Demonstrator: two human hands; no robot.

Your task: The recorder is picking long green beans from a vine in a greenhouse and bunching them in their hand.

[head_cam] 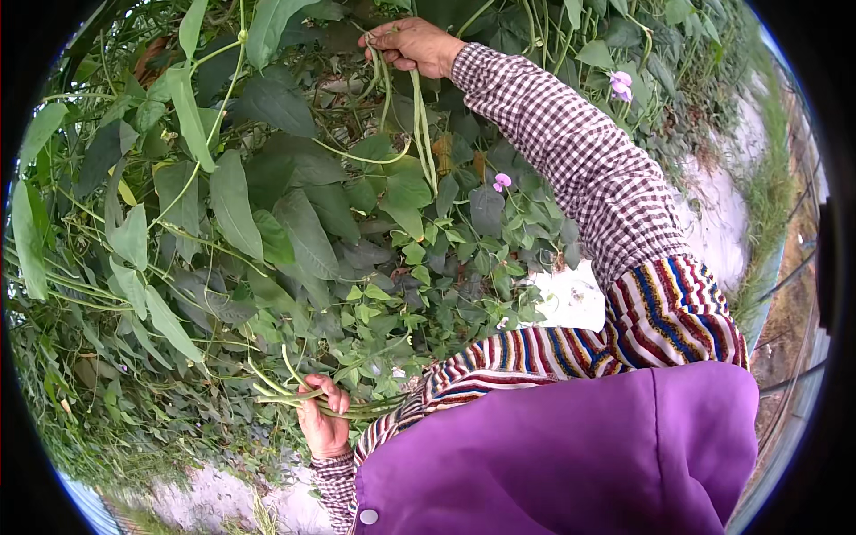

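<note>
My right hand (418,47) reaches up into the vines. Its thumb and fingers pinch the upper ends of slender green bean pods (386,93). A longer pair of pods (421,134) hangs straight down beneath the palm; whether the fingers hold these too is hard to see. Low at the left, close to my body, my left hand (324,414) is closed around a small bundle of long green beans (287,396). The bundle's stem ends stick out to the left, and its other ends run behind my striped sleeve cover.
Dense bean foliage (294,167) surrounds both hands, with a loose vine (200,160) at the left. Purple flowers (620,85) dot the plants. Whitish ground sheeting (715,207) and a grassy strip (769,200) lie at the right. My purple apron (548,455) covers the lower view.
</note>
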